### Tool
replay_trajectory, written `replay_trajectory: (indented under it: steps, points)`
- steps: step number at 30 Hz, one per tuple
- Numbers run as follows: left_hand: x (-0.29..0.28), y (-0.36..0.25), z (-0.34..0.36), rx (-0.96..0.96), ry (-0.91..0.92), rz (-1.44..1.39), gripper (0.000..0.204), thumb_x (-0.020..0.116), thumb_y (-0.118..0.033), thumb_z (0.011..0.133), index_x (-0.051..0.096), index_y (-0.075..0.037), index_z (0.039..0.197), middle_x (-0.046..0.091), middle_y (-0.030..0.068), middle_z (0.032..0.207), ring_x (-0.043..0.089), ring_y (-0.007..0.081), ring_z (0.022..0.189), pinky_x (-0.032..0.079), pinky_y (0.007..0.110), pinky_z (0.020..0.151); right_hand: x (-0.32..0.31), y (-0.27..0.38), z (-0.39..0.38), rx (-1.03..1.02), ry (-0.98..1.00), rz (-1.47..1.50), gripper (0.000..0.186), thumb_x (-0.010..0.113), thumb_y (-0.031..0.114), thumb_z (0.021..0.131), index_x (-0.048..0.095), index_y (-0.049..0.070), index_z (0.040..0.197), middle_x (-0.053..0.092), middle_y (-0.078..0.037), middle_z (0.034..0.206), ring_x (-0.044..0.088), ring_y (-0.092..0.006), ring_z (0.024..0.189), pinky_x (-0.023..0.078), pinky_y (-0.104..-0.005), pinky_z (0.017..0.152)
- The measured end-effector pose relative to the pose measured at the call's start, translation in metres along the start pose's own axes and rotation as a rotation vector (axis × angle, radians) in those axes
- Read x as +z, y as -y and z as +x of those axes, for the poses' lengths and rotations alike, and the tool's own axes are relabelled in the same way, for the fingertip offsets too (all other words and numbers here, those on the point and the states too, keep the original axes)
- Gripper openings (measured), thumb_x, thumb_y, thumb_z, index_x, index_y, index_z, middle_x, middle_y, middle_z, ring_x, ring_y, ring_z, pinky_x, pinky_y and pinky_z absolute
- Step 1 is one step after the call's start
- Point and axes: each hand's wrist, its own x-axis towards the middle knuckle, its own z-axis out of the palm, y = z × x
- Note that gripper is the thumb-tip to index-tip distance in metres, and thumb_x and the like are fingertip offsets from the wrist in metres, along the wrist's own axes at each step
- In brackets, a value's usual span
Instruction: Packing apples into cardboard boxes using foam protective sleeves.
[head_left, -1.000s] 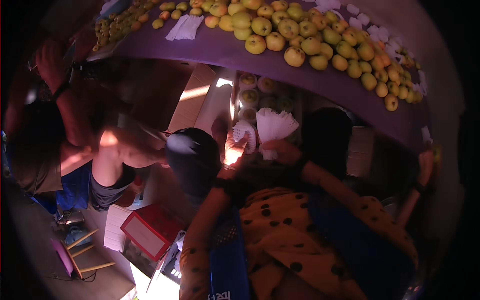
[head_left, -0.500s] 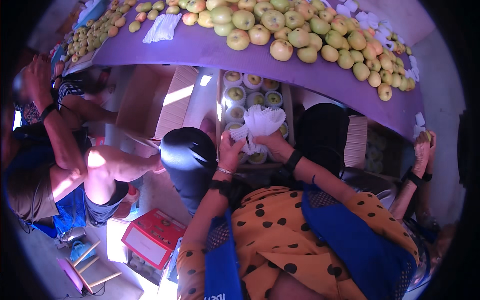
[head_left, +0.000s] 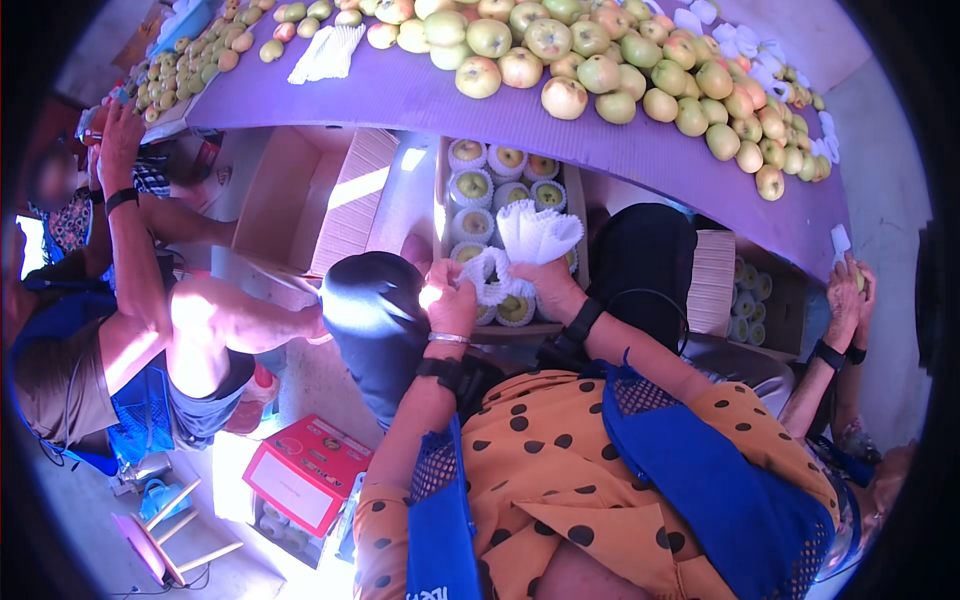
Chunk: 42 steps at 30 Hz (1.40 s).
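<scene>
My right hand (head_left: pixel 555 287) grips a flattened bunch of white foam net sleeves (head_left: pixel 540 234), fanned out above its fingers. My left hand (head_left: pixel 450 300) is closed on a single foam net sleeve (head_left: pixel 488 272), which stretches as an open ring toward the right hand. Both hands are above the near end of a cardboard carton (head_left: pixel 439 200) between my knees. Inside it, apples (head_left: pixel 471 187) sit in rows, each in a white foam net. The sleeves and my hands hide part of the near rows.
Ahead, a purple-covered table (head_left: pixel 390 100) bears a heap of loose apples (head_left: pixel 600 75) and a stack of foam sleeves (head_left: pixel 328 53). An open carton (head_left: pixel 290 200) stands left; another carton (head_left: pixel 775 310) holds wrapped apples at right. A red box (head_left: pixel 305 470) lies behind. Co-workers sit on both sides.
The single foam sleeve has opened into a ring between my hands. The bunch in my right hand has tilted rightward. The left co-worker's arm has shifted to the right.
</scene>
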Motion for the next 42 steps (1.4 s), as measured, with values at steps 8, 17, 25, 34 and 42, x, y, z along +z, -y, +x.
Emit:
replay_trajectory:
  steps: [8,17,25,34,42]
  points:
    - [-0.007,-0.014,-0.001,0.177,0.056,-0.003,0.023,0.057,-0.001,0.067,0.052,-0.002,0.088,0.051,0.0096,0.079,0.052,0.0169,0.063,0.043,0.029,0.055,-0.001,0.006,0.002,-0.068,0.009,-0.096,0.05,0.061,0.0,0.063,0.044,0.002,0.111,0.051,-0.005,0.103,0.049,-0.0148,0.094,0.041,-0.0285,0.08]
    - [0.012,0.004,-0.011,-0.277,0.348,-0.43,0.032,0.057,0.003,0.071,0.051,0.001,0.103,0.055,0.0038,0.086,0.053,0.009,0.072,0.046,0.022,0.064,0.005,0.024,-0.011,0.153,0.214,0.434,0.046,0.058,-0.002,0.066,0.046,0.004,0.11,0.054,-0.005,0.1,0.053,-0.0169,0.09,0.043,-0.0307,0.081]
    - [0.006,0.005,-0.007,-0.347,0.397,-0.506,0.021,0.056,-0.008,0.074,0.057,0.0,0.093,0.057,0.0016,0.078,0.053,0.0074,0.072,0.043,0.02,0.063,0.003,0.034,-0.014,0.343,0.396,0.587,0.038,0.059,0.0,0.067,0.049,0.001,0.105,0.056,-0.007,0.094,0.055,-0.0153,0.085,0.045,-0.0288,0.075]
    - [0.001,-0.006,-0.002,-0.528,0.432,-0.566,0.024,0.049,-0.008,0.075,0.056,0.0,0.097,0.058,0.0012,0.081,0.051,0.0054,0.069,0.041,0.018,0.06,0.002,0.027,-0.013,0.199,0.367,0.283,0.046,0.061,0.001,0.062,0.048,0.001,0.107,0.055,-0.006,0.097,0.052,-0.0144,0.088,0.041,-0.0278,0.08]
    - [0.009,-0.001,-0.005,-0.501,0.462,-0.555,0.023,0.054,-0.012,0.077,0.056,0.001,0.096,0.056,0.0014,0.08,0.049,0.0079,0.069,0.04,0.022,0.059,0.008,0.033,-0.014,0.13,0.375,0.107,0.062,0.06,0.0,0.059,0.039,0.003,0.117,0.048,-0.005,0.109,0.046,-0.0145,0.099,0.036,-0.028,0.087]
